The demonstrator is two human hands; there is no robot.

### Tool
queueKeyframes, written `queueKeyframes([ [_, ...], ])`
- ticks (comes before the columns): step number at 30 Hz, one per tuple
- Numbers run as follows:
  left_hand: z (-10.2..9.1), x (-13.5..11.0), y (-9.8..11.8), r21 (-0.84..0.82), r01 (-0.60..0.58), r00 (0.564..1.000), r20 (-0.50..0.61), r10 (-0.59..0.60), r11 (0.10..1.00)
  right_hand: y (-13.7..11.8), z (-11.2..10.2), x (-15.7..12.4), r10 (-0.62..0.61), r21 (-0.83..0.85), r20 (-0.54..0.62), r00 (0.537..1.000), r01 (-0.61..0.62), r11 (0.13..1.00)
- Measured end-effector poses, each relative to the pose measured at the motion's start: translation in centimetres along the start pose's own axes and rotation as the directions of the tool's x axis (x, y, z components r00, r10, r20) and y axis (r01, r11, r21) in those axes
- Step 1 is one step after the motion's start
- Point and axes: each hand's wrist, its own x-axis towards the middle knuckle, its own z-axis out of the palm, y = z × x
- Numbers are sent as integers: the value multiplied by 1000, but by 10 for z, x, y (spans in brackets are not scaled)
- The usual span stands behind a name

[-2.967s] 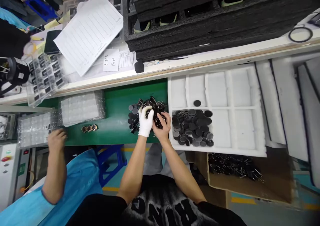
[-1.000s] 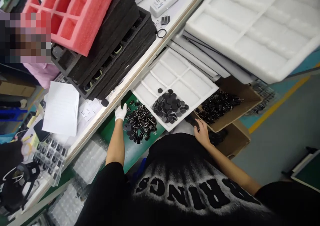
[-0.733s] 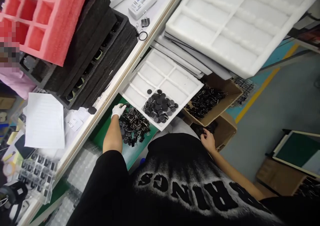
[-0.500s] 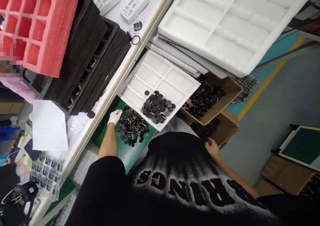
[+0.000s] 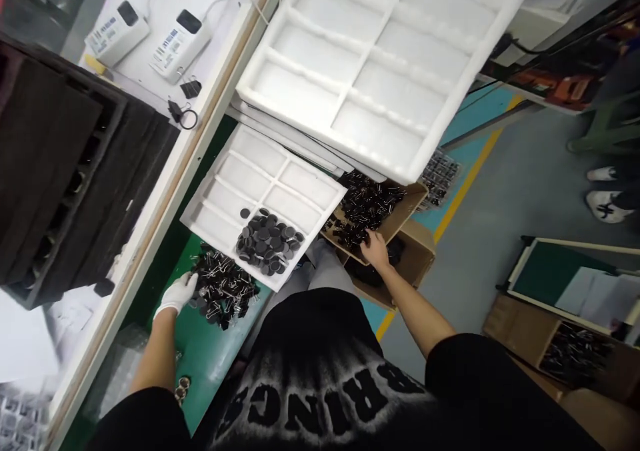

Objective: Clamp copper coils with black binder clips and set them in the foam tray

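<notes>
My left hand (image 5: 176, 295), in a white glove, lies flat on the green belt (image 5: 205, 351) with its fingertips against the left edge of a heap of black binder clips (image 5: 223, 291). My bare right hand (image 5: 374, 248) reaches down into an open cardboard box (image 5: 406, 206) full of black clips (image 5: 364, 206). Its fingers dip into the clips and their tips are hidden. Between the hands sits a white foam tray (image 5: 235, 178) with a pile of black discs (image 5: 267, 238) in one compartment.
A large white foam tray (image 5: 380, 64) overhangs a stack of trays above the box. Black foam trays (image 5: 60, 171) stand at the left behind the white rail (image 5: 165, 191). Two white handheld devices (image 5: 150, 38) lie on the far table. Another carton of clips (image 5: 575, 354) sits on the floor at the right.
My view has swung right and down. My right hand went from the lower carton up into the box of clips. My left hand stays at the clip heap's edge.
</notes>
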Motion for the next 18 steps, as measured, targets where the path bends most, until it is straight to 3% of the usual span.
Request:
queueKeyframes([
  [3, -2, -3, 12, 23, 76, 997, 3, -76, 997, 0, 1, 69, 70, -120, 42, 997, -65, 991],
  [6, -1, -24, 27, 39, 185, 977, -119, -179, 982, 3, 16, 132, 67, -225, 74, 995, -49, 973],
  [8, 1, -51, 41, 21, 225, 951, -225, -214, 974, 4, 31, 164, 20, -279, 98, 995, 9, 960],
  [10, 10, -88, 60, -61, 159, 909, -380, -170, 985, 6, 49, 187, -36, -315, 125, 992, 74, 946],
  [13, 48, -149, 97, -108, -59, 909, -416, 9, 992, 9, 75, 204, -79, -342, 146, 986, 125, 932],
  [15, 91, -182, 129, -209, -157, 959, -265, 98, 965, 11, 87, 205, -78, -344, 139, 987, 121, 931],
  [16, 117, -194, 146, -289, -177, 983, -90, 158, 941, 11, 90, 204, -75, -340, 133, 988, 116, 933],
  [17, 145, -201, 165, -379, -149, 973, 110, 204, 913, 10, 90, 202, -74, -332, 126, 989, 112, 937],
  [18, 172, -204, 185, -461, -84, 920, 306, 247, 883, 9, 88, 199, -80, -318, 121, 989, 115, 941],
])
